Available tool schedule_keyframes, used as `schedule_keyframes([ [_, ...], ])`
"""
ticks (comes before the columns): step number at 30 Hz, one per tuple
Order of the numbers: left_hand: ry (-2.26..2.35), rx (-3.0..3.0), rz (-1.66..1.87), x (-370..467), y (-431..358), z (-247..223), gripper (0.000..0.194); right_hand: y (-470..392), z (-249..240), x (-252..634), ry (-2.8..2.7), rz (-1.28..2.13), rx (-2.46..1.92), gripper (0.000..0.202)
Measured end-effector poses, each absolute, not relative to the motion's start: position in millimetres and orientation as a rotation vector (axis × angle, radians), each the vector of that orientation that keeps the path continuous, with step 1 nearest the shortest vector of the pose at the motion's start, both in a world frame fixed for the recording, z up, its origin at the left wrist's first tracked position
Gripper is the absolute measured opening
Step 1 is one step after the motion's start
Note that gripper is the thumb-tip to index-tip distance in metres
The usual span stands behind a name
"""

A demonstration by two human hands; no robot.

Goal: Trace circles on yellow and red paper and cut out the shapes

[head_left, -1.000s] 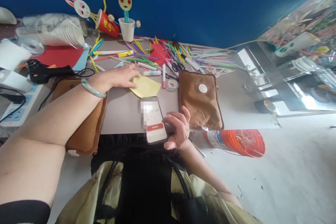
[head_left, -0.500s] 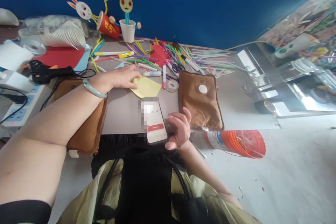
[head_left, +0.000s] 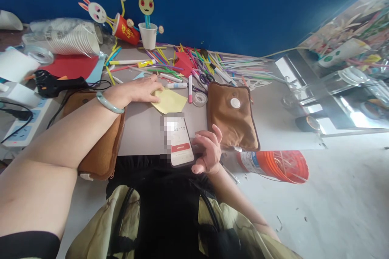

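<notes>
My left hand (head_left: 144, 90), with a jade-coloured bangle at the wrist, rests on the left part of a yellow sheet of paper (head_left: 172, 101); its thumb and fingers are apart on the sheet. A phone (head_left: 181, 151) with a lit screen lies at the table's front edge, partly covered by a blurred patch. Just right of it is my right hand (head_left: 208, 151), palm partly up, fingers loosely bent and apart, holding nothing. Beyond the paper lie a white glue stick (head_left: 176, 85), a pink-capped marker (head_left: 190, 91) and a tape roll (head_left: 199, 99).
Brown pouches lie at right (head_left: 232, 119) and under my left forearm (head_left: 100, 145). Coloured sticks, scissors (head_left: 207, 79) and pens spread along the back. Rabbit figures in cups (head_left: 148, 36), a glue gun (head_left: 57, 83) and a power strip (head_left: 26, 121) stand left; an orange bucket (head_left: 273, 166) is below right.
The digits on the phone screen have changed. Both hands and the paper stay where they were.
</notes>
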State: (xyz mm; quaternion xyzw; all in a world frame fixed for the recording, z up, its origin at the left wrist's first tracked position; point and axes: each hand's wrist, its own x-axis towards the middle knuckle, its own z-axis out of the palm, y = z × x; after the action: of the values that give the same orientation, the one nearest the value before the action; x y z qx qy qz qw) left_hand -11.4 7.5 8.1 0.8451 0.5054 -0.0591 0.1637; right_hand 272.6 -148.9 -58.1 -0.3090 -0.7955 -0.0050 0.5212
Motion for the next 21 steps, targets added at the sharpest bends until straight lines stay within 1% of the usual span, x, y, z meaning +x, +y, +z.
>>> schedule_keyframes([
  [11, 1.450, 2.409, -0.190, -9.5, 5.5, 12.3, 0.055, -148.7, -58.4, 272.6, -1.900, -0.021, -0.733, 0.074],
  [21, 1.440, 2.433, -0.181, -7.0, 2.8, 16.9, 0.048, -149.8, -56.3, 273.0, -1.931, -0.041, -0.778, 0.071],
])
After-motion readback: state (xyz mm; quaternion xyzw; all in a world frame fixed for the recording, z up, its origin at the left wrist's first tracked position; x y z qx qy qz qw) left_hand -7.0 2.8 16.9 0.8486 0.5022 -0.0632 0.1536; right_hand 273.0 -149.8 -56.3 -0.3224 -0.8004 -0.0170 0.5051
